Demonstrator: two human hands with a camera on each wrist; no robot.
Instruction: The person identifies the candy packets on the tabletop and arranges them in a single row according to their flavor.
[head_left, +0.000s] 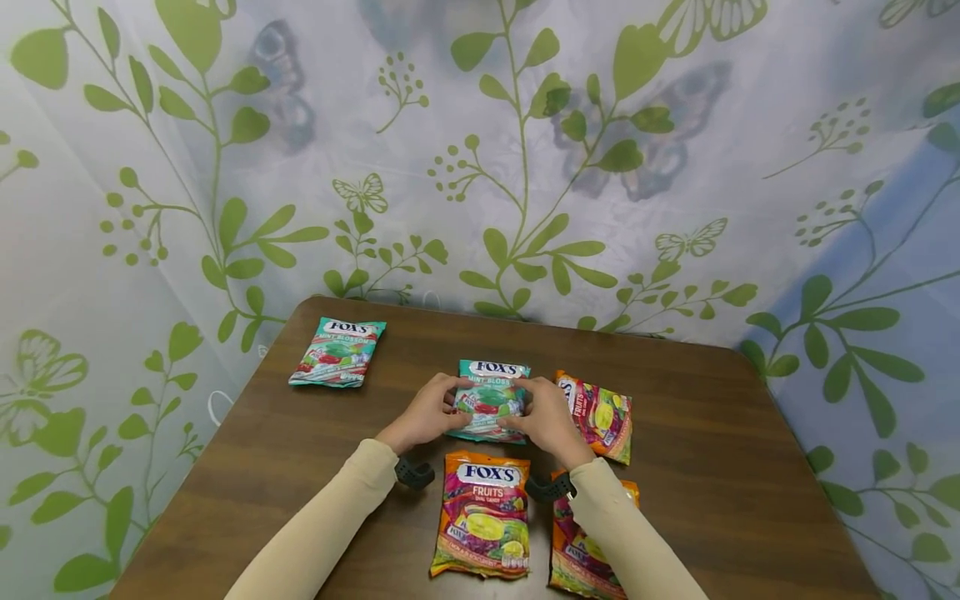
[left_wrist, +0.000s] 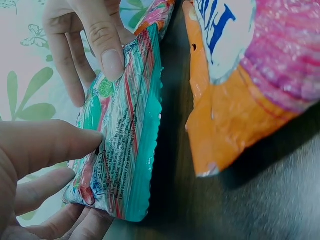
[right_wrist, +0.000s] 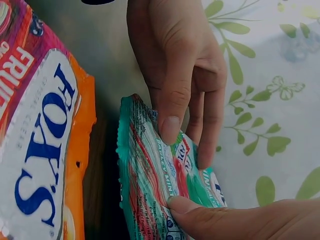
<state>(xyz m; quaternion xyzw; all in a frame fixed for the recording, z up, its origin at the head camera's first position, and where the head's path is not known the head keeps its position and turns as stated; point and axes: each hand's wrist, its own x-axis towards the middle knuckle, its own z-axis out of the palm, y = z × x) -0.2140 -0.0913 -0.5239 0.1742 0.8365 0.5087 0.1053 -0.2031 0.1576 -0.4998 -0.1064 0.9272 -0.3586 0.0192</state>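
- Teal mint candy bag [head_left: 491, 405]: on the table [head_left: 697, 475], beyond an orange fruit candy bag [head_left: 483, 521].
- Left hand [head_left: 431, 412], right hand [head_left: 551, 418]: gripping opposite sides, thumbs against it; underside fingers hard to tell.
- Tabletop: brown wood grain.
- Leaf-print curtain [head_left: 420, 208]: behind.

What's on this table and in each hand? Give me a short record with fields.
Left hand: holds the central teal packet by its left side
Right hand: holds its right side
Other teal packet: toward the far left corner of the table
Front orange packet: on the person's side of the central teal packet
Far orange packet: beside the right hand
Third orange packet: partly hidden by the right sleeve
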